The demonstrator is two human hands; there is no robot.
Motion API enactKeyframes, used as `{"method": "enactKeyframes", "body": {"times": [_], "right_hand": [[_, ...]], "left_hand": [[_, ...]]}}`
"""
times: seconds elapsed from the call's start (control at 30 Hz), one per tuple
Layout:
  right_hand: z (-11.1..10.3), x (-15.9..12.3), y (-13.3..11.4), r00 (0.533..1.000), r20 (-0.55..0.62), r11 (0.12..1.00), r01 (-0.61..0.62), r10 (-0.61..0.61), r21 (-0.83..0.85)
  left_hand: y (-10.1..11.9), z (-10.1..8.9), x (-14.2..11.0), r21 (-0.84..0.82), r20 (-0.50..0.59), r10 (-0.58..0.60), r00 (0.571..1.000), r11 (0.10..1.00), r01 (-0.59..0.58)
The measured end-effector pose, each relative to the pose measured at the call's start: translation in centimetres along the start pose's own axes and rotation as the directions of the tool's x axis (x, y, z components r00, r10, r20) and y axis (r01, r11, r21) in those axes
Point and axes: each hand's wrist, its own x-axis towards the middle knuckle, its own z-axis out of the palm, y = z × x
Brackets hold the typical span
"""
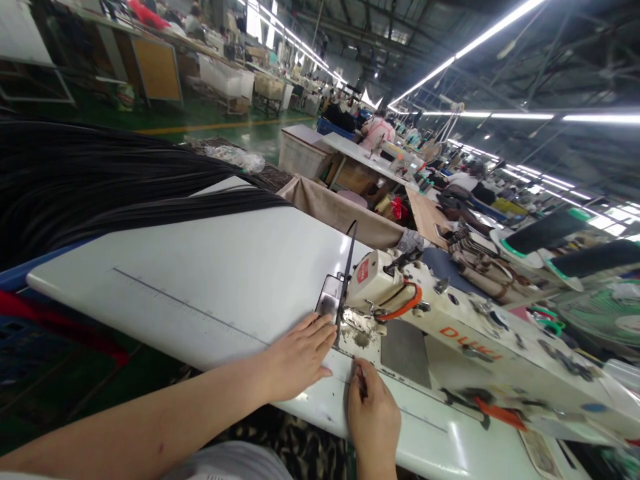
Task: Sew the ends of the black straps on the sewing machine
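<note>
My left hand [299, 357] lies flat on the white table [210, 267], fingers stretched out toward the needle plate of a cream sewing machine [450, 327]. A thin black strap [349, 263] runs up from under the presser foot. My right hand [373, 410] rests at the table's front edge, fingers pinched round a small dark tool I cannot name, just in front of the machine's base.
A large heap of black straps [100, 180] lies at the table's far left. A ruler scale [185, 307] is marked along the table. Stacked goods [480, 260], a green fan [600, 313] and other workstations with people stand behind.
</note>
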Motion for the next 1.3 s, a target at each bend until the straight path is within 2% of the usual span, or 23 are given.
{"method": "enactKeyframes", "body": {"times": [0.3,0.53,0.87,1.07,1.3], "right_hand": [[0.0,-0.2,-0.3,0.999,0.030,0.999,-0.031,0.031,0.007],[-0.2,-0.1,-0.6,1.000,0.006,1.000,-0.015,0.015,0.017],[-0.5,0.0,-0.9,1.000,0.007,0.999,-0.022,0.022,0.036],[-0.7,0.1,-1.1,0.999,0.011,0.998,-0.043,0.042,0.036],[-0.7,0.3,-1.1,0.999,0.005,0.998,-0.044,0.044,0.042]], "left_hand": [[-1.8,0.5,1.9,-0.067,0.108,-0.028,0.994,0.997,0.035],[-2.7,0.2,3.2,-0.121,0.096,-0.060,0.994,0.990,0.072],[-3.7,0.9,3.8,-0.181,0.108,-0.055,0.993,0.981,0.074],[-6.9,1.9,7.2,-0.362,0.101,-0.083,0.991,0.925,0.114],[-9.6,3.9,11.8,-0.442,0.121,0.000,0.993,0.895,0.054]]}}
